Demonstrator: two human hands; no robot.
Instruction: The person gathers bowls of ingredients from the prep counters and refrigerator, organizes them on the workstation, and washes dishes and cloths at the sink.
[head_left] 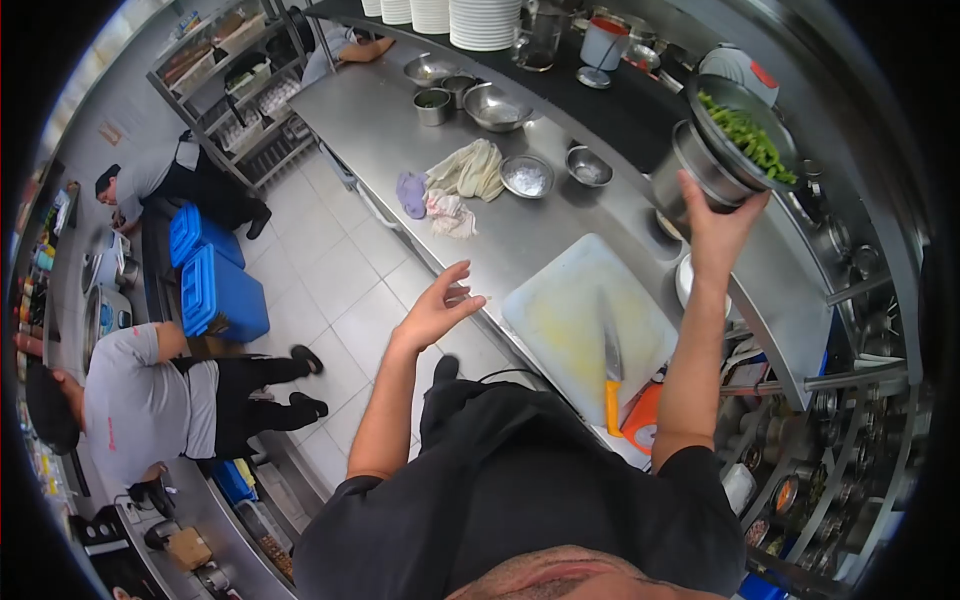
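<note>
My right hand [722, 222] is raised at the upper right, its fingers wrapped round a steel container [700, 165]. A metal bowl [715, 125] of chopped green vegetables [745, 138] sits at that container's top; whether it rests on the container or on the shelf behind, I cannot tell. My left hand [440, 307] hangs open in the air beside the counter's front edge, holding nothing. Nearest to it is a white cutting board [550, 300] with yellowish stains. A knife with a yellow handle [612, 400] lies on the board, its handle over the near edge.
Crumpled cloths [468, 172] and steel bowls [526, 176] are on the steel counter [370, 100]. Stacked white plates [482, 22] stand on the shelf above. An orange kitchen scale [643, 420] is beside the board. Blue bins [222, 290] and two people are at the left; another person's arm [362, 50] rests at the counter's far end.
</note>
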